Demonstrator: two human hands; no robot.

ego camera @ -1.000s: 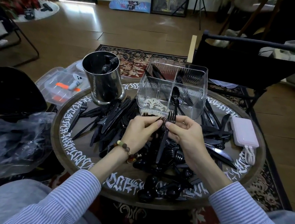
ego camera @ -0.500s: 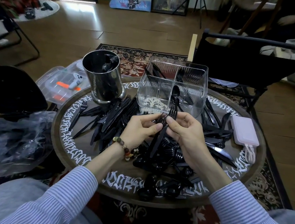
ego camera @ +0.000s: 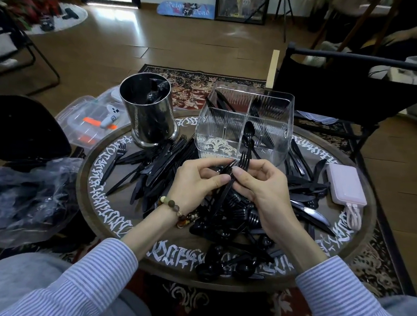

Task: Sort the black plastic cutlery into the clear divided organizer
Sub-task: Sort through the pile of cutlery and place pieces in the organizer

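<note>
Black plastic forks, knives and spoons lie heaped on a round lettered table (ego camera: 102,206). Over the heap, my left hand (ego camera: 195,182) and my right hand (ego camera: 262,187) both pinch a small bunch of black forks (ego camera: 236,170), tines pointing away from me toward the clear divided organizer (ego camera: 220,131). The organizer stands just beyond my fingers and holds a few black pieces: spoons in its near right compartment, knives and forks in the far ones. Loose forks (ego camera: 116,160) lie to the left, knives (ego camera: 308,212) to the right and spoons (ego camera: 220,267) near the front edge.
A steel cylinder (ego camera: 148,117) stands at the table's back left. A pink power bank (ego camera: 346,187) with a cable lies at the right. A crumpled plastic bag (ego camera: 17,199) and a clear lidded box (ego camera: 89,124) sit off the left side. A black chair (ego camera: 354,92) stands behind the organizer.
Both hands have lifted slightly and tilted the forks, so the tines now lean farther toward the organizer. My left thumb has closed in on the bunch.
</note>
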